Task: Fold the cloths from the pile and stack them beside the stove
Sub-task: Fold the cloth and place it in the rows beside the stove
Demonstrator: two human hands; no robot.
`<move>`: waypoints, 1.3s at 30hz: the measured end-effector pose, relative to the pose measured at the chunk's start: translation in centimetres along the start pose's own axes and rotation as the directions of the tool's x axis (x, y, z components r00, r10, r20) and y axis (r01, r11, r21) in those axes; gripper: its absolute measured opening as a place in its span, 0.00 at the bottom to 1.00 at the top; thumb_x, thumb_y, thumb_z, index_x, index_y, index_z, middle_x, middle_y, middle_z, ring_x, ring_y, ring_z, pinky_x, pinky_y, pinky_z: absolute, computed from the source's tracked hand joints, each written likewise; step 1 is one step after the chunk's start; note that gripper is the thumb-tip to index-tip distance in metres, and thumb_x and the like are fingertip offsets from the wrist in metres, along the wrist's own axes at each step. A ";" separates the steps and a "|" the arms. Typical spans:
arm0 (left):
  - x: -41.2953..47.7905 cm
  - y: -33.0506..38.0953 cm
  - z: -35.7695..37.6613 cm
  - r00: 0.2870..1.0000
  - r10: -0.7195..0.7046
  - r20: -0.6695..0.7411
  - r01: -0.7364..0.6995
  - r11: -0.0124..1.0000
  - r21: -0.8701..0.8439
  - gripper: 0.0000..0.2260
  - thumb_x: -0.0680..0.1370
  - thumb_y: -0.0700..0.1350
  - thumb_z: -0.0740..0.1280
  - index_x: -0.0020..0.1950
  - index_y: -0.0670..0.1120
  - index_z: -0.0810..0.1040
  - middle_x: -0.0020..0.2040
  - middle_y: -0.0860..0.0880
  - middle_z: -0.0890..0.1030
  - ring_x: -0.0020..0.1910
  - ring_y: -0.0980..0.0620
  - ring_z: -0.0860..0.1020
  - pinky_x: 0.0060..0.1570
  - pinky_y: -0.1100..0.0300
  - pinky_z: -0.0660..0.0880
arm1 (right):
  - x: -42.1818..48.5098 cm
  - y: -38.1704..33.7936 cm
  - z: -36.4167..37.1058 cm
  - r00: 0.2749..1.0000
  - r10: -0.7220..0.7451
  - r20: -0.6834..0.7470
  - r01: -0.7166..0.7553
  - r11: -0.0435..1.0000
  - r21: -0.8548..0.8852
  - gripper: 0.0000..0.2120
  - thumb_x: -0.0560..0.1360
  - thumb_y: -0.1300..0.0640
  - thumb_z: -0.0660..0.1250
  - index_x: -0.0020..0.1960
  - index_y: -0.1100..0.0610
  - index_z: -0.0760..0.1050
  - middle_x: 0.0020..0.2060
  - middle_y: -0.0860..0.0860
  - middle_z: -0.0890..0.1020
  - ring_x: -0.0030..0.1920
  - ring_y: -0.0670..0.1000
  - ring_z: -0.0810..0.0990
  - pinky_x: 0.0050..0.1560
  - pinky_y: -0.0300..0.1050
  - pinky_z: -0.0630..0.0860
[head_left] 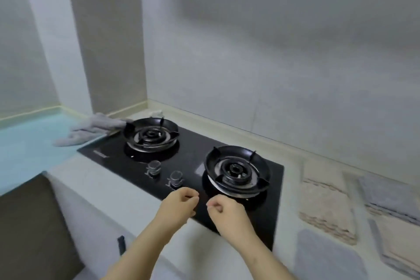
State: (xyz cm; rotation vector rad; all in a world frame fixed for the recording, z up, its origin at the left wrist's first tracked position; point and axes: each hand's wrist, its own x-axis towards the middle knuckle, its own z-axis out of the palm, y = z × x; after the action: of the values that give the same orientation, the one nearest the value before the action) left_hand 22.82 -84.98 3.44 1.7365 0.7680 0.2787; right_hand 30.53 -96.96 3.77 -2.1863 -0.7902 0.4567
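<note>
Grey wall (272, 52) backs the pale counter (109, 193), with the black two-burner stove (193, 161) set into it. The unfolded grey cloth pile (91, 129) lies at the stove's far-left corner. Folded cloths (327, 209) lie right of the stove, blurred. Left hand (179, 202) and right hand (227, 213) hover over the stove's front edge, fingers curled, holding nothing.

Just the one view here: a wide-angle cam on the person's head, up at the front edge of the counter (100, 188), looking forward and down across it. The stove (188, 163) sits dead centre and pretty near, with the left hand (179, 202) and right hand (227, 213) close under the lens at the bottom. It's tilted a bit, the back wall (272, 52) fills the top half, and the edges blur, the folded cloths (329, 207) at far right especially.
</note>
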 end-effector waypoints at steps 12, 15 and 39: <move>2.4 -8.3 -28.0 0.908 -0.152 -0.389 0.114 0.986 -0.121 0.07 0.79 0.45 0.61 0.54 0.49 0.76 0.51 0.48 0.79 0.44 0.54 0.78 0.38 0.64 0.73 | 9.7 -19.9 21.3 0.920 -0.240 0.309 0.241 0.970 0.033 0.07 0.76 0.56 0.60 0.44 0.48 0.76 0.41 0.43 0.80 0.43 0.45 0.77 0.43 0.36 0.71; 3.4 -10.4 -32.1 0.876 -0.199 -0.440 0.130 0.975 -0.183 0.07 0.78 0.44 0.62 0.53 0.49 0.76 0.48 0.49 0.79 0.40 0.54 0.77 0.36 0.64 0.71 | 12.6 -22.7 25.4 0.897 -0.267 0.353 0.282 0.959 0.007 0.07 0.76 0.57 0.60 0.46 0.50 0.77 0.44 0.45 0.81 0.46 0.46 0.78 0.41 0.35 0.70; 28.9 -21.5 -58.1 0.912 -0.276 -0.302 0.260 0.961 -0.094 0.06 0.77 0.43 0.62 0.47 0.51 0.77 0.42 0.50 0.80 0.39 0.54 0.78 0.42 0.62 0.73 | 39.7 -31.7 48.4 0.986 -0.166 0.023 0.135 0.712 -0.689 0.14 0.79 0.57 0.53 0.63 0.49 0.68 0.60 0.48 0.74 0.61 0.50 0.69 0.59 0.43 0.65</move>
State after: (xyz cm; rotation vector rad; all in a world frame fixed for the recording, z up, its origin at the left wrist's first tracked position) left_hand 5.15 -19.40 -4.12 1.5324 1.2089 0.3869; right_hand 21.65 -28.18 -6.75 -2.7635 -1.2583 0.0078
